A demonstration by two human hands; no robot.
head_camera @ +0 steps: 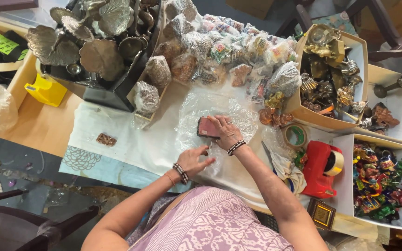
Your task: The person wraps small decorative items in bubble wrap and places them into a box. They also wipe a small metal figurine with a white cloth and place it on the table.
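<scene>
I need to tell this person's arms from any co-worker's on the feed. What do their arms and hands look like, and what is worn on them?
Both forearms are bare, with no sleeves below the elbow. The left hand has a dark beaded bracelet at the wrist, with a thin reddish thread beside it. The right hand has a similar black-and-white beaded bracelet and what looks like a ring. The garment is lilac with a pale print.

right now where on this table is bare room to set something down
Free: white cloth between the black tray and the left hand, bar one small brown piece. Crowded: wrapped packets behind the right hand, boxes and red tape dispenser right.
</scene>
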